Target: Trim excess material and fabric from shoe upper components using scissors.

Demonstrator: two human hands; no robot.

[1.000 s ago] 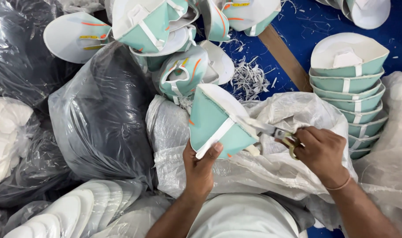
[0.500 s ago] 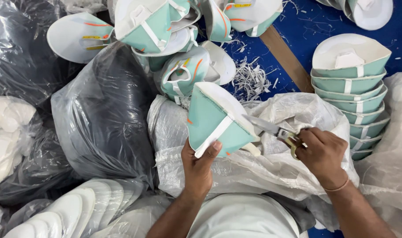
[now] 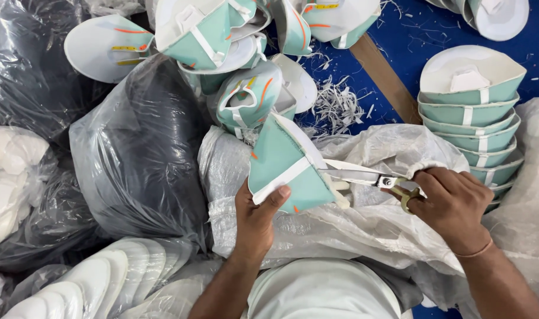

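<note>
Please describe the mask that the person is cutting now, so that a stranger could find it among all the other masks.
Start at the clear plastic bag on the person's lap, in the middle of the view. Just above it, the left hand holds one teal mask by its lower edge, and the scissors in the right hand meet its right side. Unlike the piled and stacked masks, it alone is held in a hand.
</note>
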